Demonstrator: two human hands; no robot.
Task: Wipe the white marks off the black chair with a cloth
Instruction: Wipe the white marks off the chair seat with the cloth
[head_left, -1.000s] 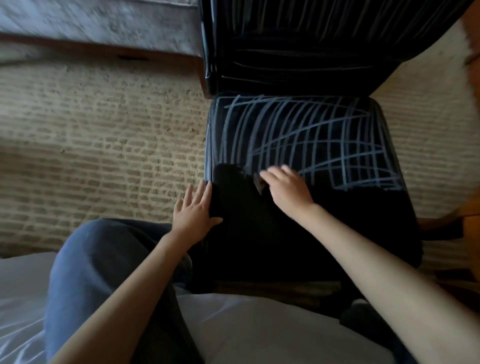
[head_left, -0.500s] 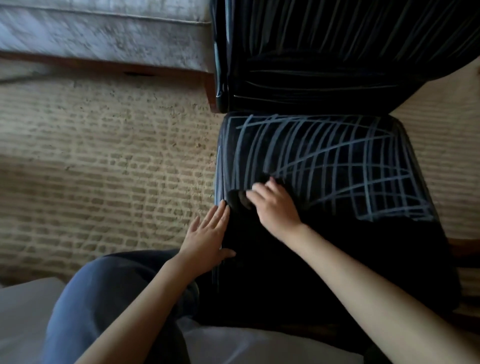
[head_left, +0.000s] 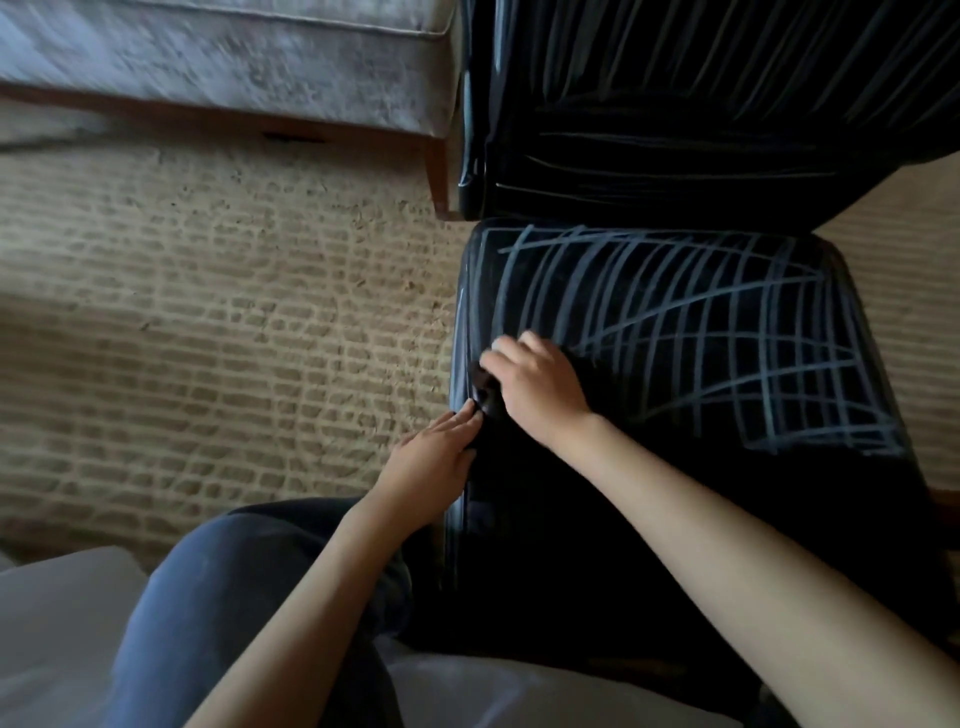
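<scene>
On the black chair (head_left: 675, 519), white crisscross marks (head_left: 701, 332) beyond right hand (head_left: 540, 384) curled over dark cloth (head_left: 485, 396), left hand (head_left: 436, 457) flat

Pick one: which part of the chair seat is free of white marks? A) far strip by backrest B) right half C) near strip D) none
C: the near part of the seat is plain black; white marks cross only its far part, where the right hand holds the cloth.
</scene>
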